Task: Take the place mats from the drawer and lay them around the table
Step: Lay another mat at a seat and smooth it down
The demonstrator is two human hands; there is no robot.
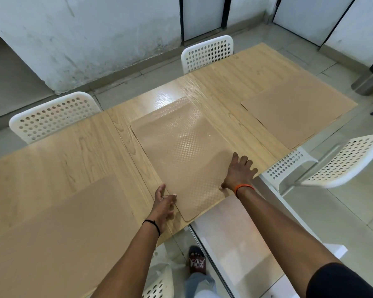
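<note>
Three tan place mats lie on the light wooden table. The middle mat has a shiny checkered texture and its near corner juts slightly over the table's near edge. My left hand touches its near left edge with loosely bent fingers. My right hand rests flat on its near right edge, fingers spread. A second mat lies at the right end of the table. A third mat covers the near left part. No drawer is in view.
White perforated chairs stand at the far side, at the right, and below me. A metal bin sits on the tiled floor at the far right. A wall runs behind the table.
</note>
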